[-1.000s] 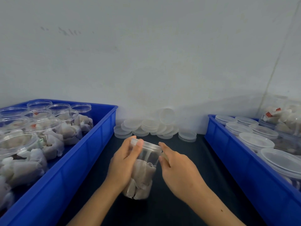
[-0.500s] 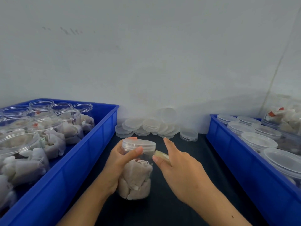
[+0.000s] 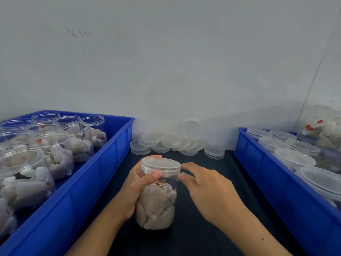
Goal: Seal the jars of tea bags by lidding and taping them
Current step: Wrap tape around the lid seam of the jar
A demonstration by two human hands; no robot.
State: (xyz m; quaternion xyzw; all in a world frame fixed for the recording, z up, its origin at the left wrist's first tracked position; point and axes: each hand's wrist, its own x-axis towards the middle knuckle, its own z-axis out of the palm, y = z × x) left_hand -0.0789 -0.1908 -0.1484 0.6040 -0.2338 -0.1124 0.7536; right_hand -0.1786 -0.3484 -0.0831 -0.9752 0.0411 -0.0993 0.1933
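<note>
A clear plastic jar (image 3: 156, 206) full of tea bags stands upright on the dark table (image 3: 212, 237) in the middle. A clear lid (image 3: 160, 165) sits on its mouth. My left hand (image 3: 136, 185) grips the jar from the left, with the thumb across the front just below the lid and the fingertips behind the lid. My right hand (image 3: 208, 189) is at the lid's right edge. Its thumb and forefinger pinch a small pale strip of tape (image 3: 189, 177), which is hard to make out, against the side of the lid.
A blue crate (image 3: 103, 174) on the left holds several open jars of tea bags. A blue crate (image 3: 267, 174) on the right holds several lidded jars. Loose clear lids (image 3: 177, 141) lie piled against the wall behind the jar.
The jar was tilted in my left hand and now stands upright on the table. My right hand has brought the tape strip up to the lid's right edge.
</note>
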